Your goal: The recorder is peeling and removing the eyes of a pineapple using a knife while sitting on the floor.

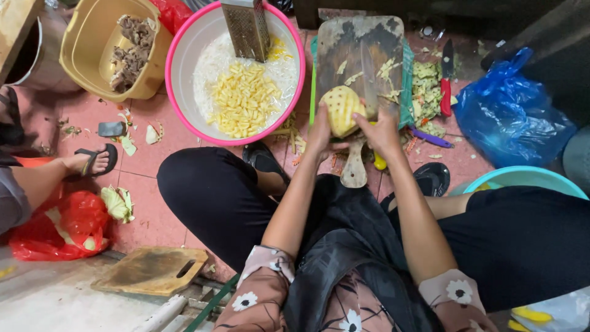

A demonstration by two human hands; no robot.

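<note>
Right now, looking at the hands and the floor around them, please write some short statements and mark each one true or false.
1. The left hand holds a peeled pineapple. True.
2. The pineapple is over a cutting board. True.
3. The pink bowl is empty. False: it holds yellow pieces and white shreds, with a grater leaning in it.
4. The right hand holds the red-handled knife. False: that knife lies on the floor beside the board.
5. A blue bag lies at the right. True.
</note>
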